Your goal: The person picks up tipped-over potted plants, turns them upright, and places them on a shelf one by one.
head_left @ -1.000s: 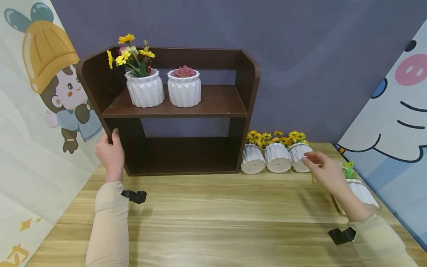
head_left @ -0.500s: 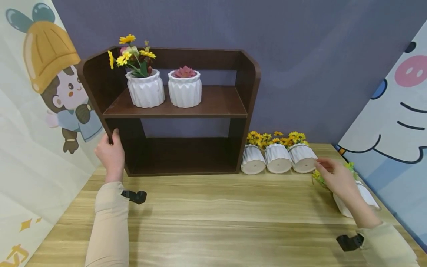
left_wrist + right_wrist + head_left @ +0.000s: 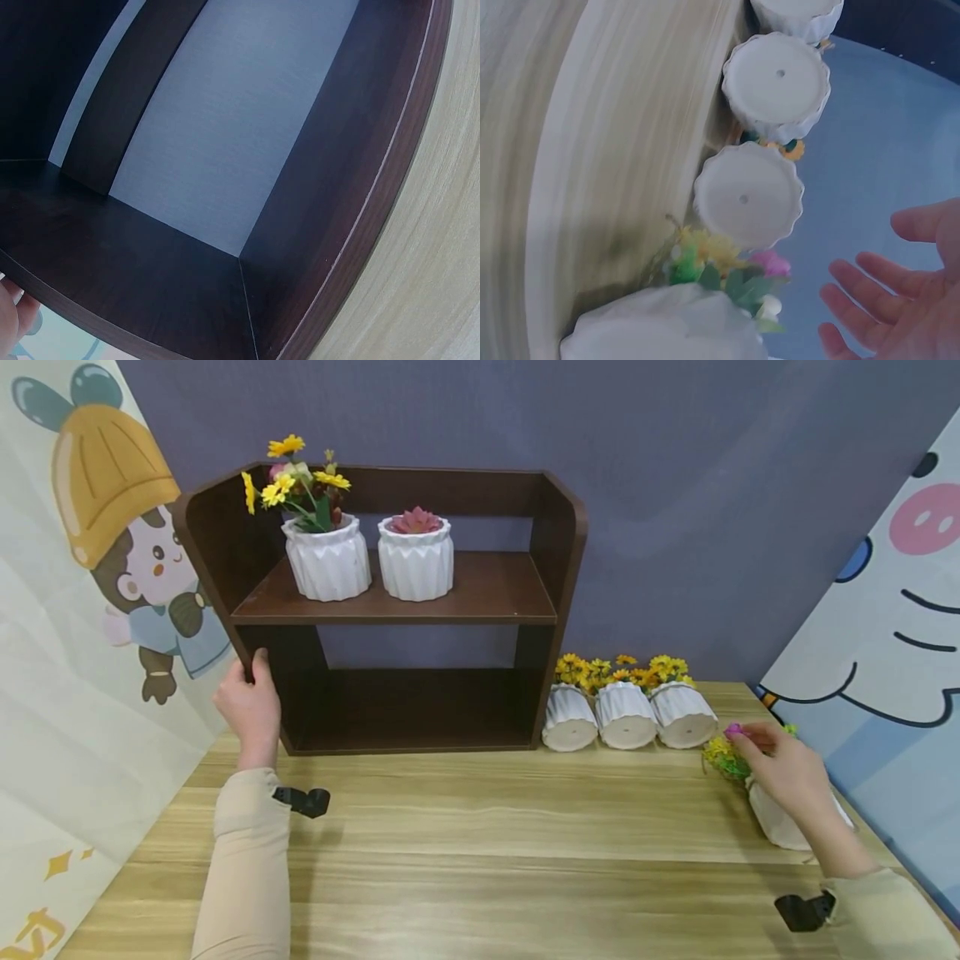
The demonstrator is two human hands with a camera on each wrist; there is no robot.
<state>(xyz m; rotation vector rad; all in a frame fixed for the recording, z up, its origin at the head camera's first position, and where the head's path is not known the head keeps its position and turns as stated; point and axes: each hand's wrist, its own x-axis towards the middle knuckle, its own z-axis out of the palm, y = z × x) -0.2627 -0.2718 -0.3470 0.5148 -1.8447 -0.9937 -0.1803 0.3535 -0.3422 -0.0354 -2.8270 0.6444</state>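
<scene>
My left hand [image 3: 251, 702] grips the left side panel of a dark brown two-tier shelf [image 3: 393, 618], thumb on the inner face. In the left wrist view only a bit of its fingers [image 3: 27, 313] shows at the panel's edge. My right hand [image 3: 783, 772] hovers over a white fluted flowerpot [image 3: 776, 818] lying on its side at the table's right, partly covering it. Yellow, green and pink artificial flowers [image 3: 723, 756] stick out of that pot. Seen from the right wrist, the fingers [image 3: 874, 292] are spread and loosely bent beside the flowers, holding nothing.
On the upper tier stand a pot with yellow daisies [image 3: 327, 560] and a pot with a red succulent [image 3: 416, 564]. Three white pots [image 3: 626, 717] with yellow flowers lie on their sides right of the shelf, bottoms facing forward. Behind is a grey-blue wall [image 3: 675, 510].
My right hand has moved right and slightly toward me, from the nearest of the three lying pots to above the pot at the right. The left hand stays on the shelf panel.
</scene>
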